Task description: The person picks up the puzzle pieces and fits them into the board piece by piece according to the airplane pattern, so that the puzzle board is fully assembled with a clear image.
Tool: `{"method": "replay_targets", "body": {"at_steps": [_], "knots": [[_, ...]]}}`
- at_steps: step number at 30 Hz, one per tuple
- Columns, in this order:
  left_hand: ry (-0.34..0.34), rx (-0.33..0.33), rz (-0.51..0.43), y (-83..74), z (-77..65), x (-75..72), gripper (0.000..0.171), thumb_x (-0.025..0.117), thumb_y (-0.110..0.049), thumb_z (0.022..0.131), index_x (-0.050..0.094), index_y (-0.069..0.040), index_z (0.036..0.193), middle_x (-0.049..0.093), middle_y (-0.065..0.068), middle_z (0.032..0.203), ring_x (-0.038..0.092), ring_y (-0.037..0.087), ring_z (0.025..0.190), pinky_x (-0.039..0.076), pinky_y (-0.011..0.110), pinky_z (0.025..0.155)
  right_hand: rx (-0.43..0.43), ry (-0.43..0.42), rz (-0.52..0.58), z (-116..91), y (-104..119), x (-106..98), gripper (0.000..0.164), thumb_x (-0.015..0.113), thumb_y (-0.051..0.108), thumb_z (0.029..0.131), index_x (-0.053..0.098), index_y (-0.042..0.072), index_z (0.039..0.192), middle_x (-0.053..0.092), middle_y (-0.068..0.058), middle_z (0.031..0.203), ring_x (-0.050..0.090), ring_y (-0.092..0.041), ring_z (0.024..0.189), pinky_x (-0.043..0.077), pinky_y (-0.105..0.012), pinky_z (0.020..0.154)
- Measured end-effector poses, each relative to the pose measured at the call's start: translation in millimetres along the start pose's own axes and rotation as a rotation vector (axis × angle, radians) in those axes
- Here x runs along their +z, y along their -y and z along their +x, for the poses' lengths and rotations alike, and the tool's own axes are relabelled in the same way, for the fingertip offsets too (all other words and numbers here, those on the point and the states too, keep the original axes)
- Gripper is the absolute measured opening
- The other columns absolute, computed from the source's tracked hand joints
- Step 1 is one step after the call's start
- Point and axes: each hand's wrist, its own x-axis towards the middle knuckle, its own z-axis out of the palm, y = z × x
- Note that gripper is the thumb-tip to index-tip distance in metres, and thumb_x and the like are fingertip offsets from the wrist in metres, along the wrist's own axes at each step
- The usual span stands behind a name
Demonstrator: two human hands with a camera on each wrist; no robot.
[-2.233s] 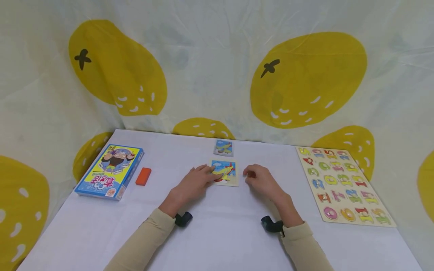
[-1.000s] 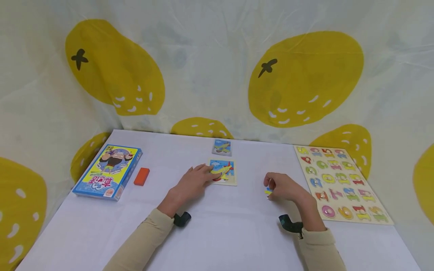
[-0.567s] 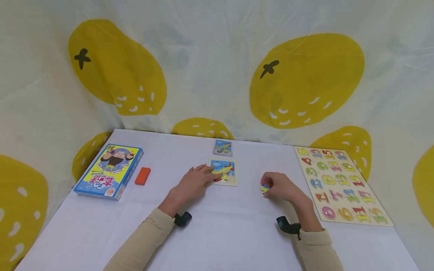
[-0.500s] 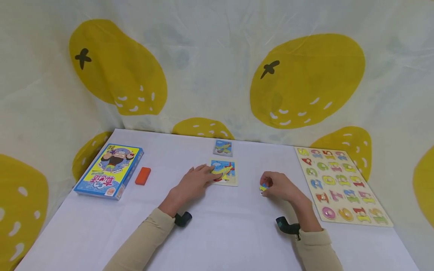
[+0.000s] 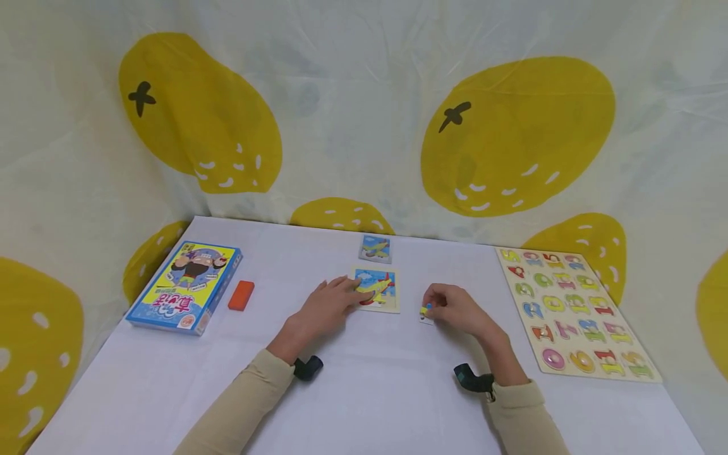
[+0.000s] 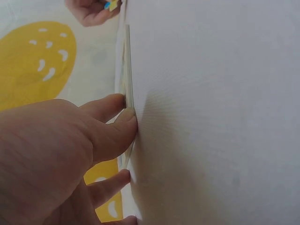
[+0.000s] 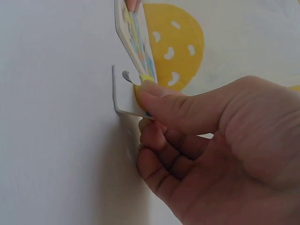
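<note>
My left hand (image 5: 327, 308) rests on the left part of a square airplane picture puzzle (image 5: 389, 308), fingers extended over it. In the left wrist view, the thumb and a finger touch the puzzle's thin edge (image 6: 128, 61). Right of that puzzle, my right hand (image 5: 457, 309) pinches a small flat puzzle piece (image 5: 424, 318) between thumb and fingers, apart from the puzzle in the head view. White, with yellow and a grey mark, the piece (image 7: 125, 96) is partly hidden by the thumb. Behind the puzzle lies a smaller grey-edged airplane picture (image 5: 375, 248).
A blue and yellow box (image 5: 184, 287) lies at the left, with a red-orange block (image 5: 241, 295) beside it. A wooden number board (image 5: 574, 313) lies at the right. Fruit-patterned cloth (image 5: 352, 126) hangs behind the white table (image 5: 370, 392).
My right hand first moved right, away from the puzzle, and the piece came into sight in its fingers. Since then it has moved back left with the piece. My left hand has stayed put.
</note>
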Motion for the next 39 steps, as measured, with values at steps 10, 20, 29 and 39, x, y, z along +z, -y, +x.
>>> {"method": "replay_targets", "body": {"at_steps": [10, 20, 29, 39], "knots": [[-0.005, -0.004, -0.012, -1.7, -0.2, -1.0, 0.044, 0.057, -0.019, 0.101, 0.054, -0.035, 0.143, 0.047, 0.006, 0.154, 0.037, 0.032, 0.146, 0.032, 0.064, 0.114, -0.001, -0.069, 0.093, 12.3, 17.1, 14.9, 0.016, 0.077, 0.005, 0.082, 0.065, 0.008, 0.092, 0.06, -0.005, 0.079, 0.053, -0.017, 0.074, 0.045, -0.025, 0.064], [-0.005, -0.011, -0.001, -2.4, -0.3, -1.6, 0.043, 0.053, -0.019, 0.103, 0.054, -0.034, 0.143, 0.046, 0.004, 0.154, 0.037, 0.03, 0.146, 0.033, 0.064, 0.114, -0.067, -0.149, 0.083, 29.2, 32.1, 33.2, 0.011, 0.074, 0.004, 0.086, 0.066, 0.006, 0.093, 0.065, -0.006, 0.083, 0.057, -0.017, 0.076, 0.049, -0.026, 0.068], [-0.003, -0.001, -0.021, -2.3, 0.4, -2.0, 0.041, 0.053, -0.021, 0.103, 0.055, -0.033, 0.142, 0.046, 0.006, 0.154, 0.037, 0.032, 0.147, 0.031, 0.065, 0.114, -0.08, -0.149, 0.061, 39.9, 39.5, 40.0, 0.01, 0.074, 0.004, 0.086, 0.069, 0.003, 0.094, 0.067, -0.006, 0.082, 0.058, -0.016, 0.076, 0.05, -0.028, 0.071], [-0.006, -0.011, 0.0, -0.9, 1.4, -0.1, 0.04, 0.054, -0.022, 0.103, 0.056, -0.035, 0.141, 0.047, 0.004, 0.154, 0.038, 0.032, 0.146, 0.033, 0.064, 0.113, -0.034, -0.139, -0.081, 47.5, 49.6, 47.2, 0.006, 0.072, 0.001, 0.083, 0.069, 0.003, 0.088, 0.06, -0.005, 0.075, 0.052, -0.017, 0.071, 0.043, -0.027, 0.064]]}}
